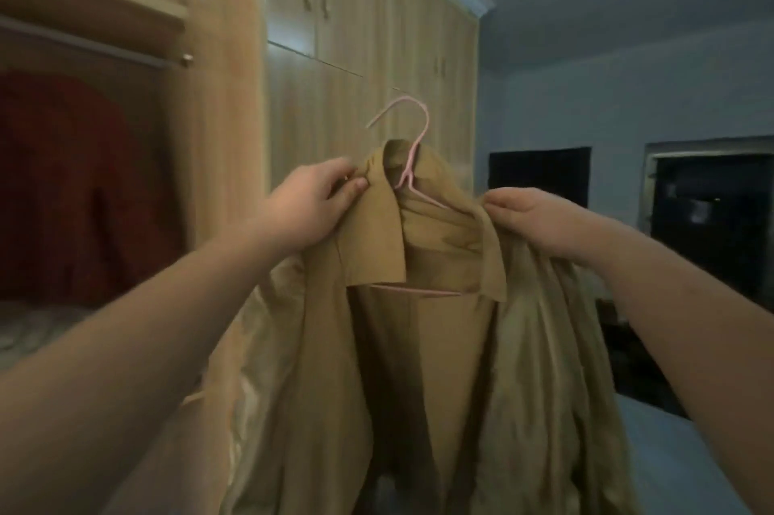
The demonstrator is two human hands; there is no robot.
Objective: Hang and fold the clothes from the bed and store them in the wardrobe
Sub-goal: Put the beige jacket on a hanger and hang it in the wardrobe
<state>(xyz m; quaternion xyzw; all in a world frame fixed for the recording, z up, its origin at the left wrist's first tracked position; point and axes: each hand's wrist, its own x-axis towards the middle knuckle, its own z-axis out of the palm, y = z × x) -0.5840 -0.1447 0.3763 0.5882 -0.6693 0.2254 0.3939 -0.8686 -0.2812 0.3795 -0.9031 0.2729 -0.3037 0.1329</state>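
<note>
The tan coat [419, 347] looks soft and fairly heavy on its pink hanger [412, 162], so left hand [312, 206] and right hand [534, 219] sensibly pinch its shoulders.

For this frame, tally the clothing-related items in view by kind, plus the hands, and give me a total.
Tan garments: 1, the jacket, held up by both hands
Red garments: 1, the red garment in the open wardrobe section
Hangers: 1, the pink hanger inside the jacket's collar
Hands: 2, left hand and right hand, each gripping a shoulder of the jacket
Total: 5
</note>
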